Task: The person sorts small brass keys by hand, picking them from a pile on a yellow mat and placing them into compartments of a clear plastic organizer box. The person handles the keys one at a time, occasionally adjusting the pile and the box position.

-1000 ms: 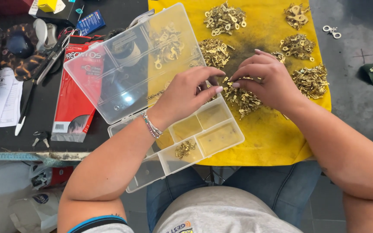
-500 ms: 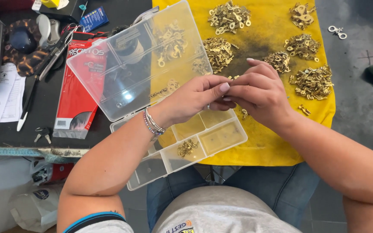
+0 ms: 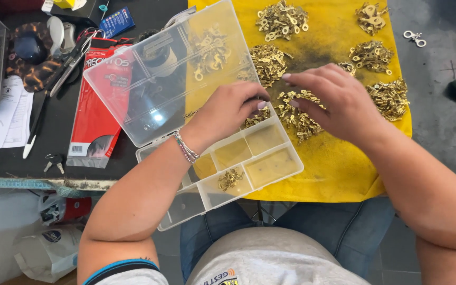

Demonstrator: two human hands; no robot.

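The person's left hand rests over the far compartments of a clear plastic organizer box, its fingers curled down and pinched together over a small heap of brass terminals lying in one compartment; whether the fingertips actually hold a piece cannot be told. A beaded bracelet circles that wrist. The right hand hovers palm down over a pile of brass ring terminals on the yellow cloth, fingers loosely spread and gripping nothing visible.

Half a second ago the two hands met with fingertips touching above the box; now they have drawn apart, the left down to the box, the right out over the cloth. The pile under the right hand, mostly covered before, now shows beside the box's edge.

The box sits at the table's near edge, overhanging the person's lap, its hinged lid open and leaning away to the left. A few terminals lie in a near compartment; the neighbouring compartments look bare. Further piles of terminals sit in sorted heaps across the far part of the cloth. To the left lie a red package, a pen and printed paper sheets.
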